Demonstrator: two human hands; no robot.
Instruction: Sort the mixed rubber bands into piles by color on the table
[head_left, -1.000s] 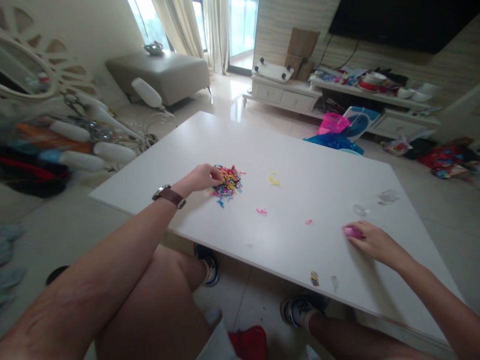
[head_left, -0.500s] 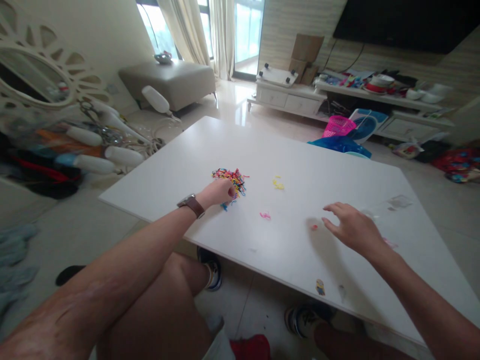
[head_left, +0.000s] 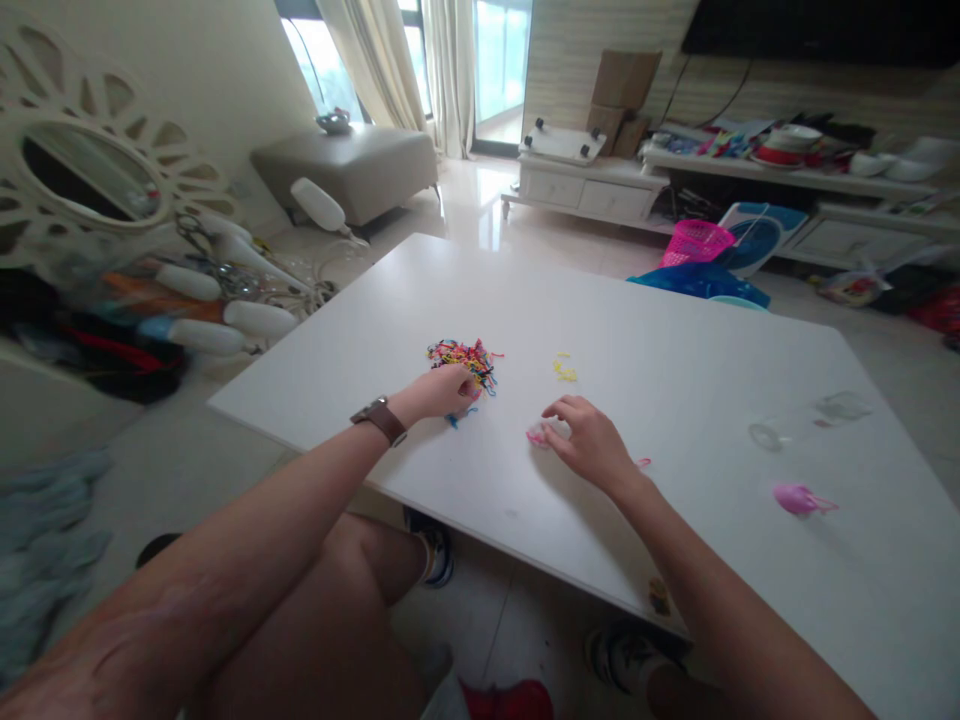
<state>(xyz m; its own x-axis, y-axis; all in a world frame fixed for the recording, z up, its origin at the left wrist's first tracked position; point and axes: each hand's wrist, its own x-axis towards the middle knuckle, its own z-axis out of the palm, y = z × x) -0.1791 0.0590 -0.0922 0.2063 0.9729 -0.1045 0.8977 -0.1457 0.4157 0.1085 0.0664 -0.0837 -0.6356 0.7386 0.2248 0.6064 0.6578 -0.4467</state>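
A tangled pile of small multicoloured elastic bands (head_left: 459, 355) lies on the white table (head_left: 480, 290). My left hand (head_left: 444, 390), with a brown-strapped watch at the wrist, rests at the pile's near edge. Its fingers are pinched together, and what they hold is hidden. A few blue bands (head_left: 454, 420) lie just below it. Over a small group of pink bands (head_left: 535, 435) hovers my right hand (head_left: 592, 442), thumb and fingers apart and nothing visible between them. Yellow bands (head_left: 564, 370) form a loose group beyond it. One reddish band (head_left: 643, 462) shows beside the right wrist.
To the right lie a clear plastic container (head_left: 769, 434) and a pink object (head_left: 799, 498) with a looped end. A minion sticker (head_left: 660, 597) is near the front edge. A lamp with white shades (head_left: 259, 318) stands left of the table; a pink basket (head_left: 697, 243) is beyond it.
My right hand has moved left across the table, from near the reddish band to the pink bands. My left hand stays at the pile. The view has turned slightly right.
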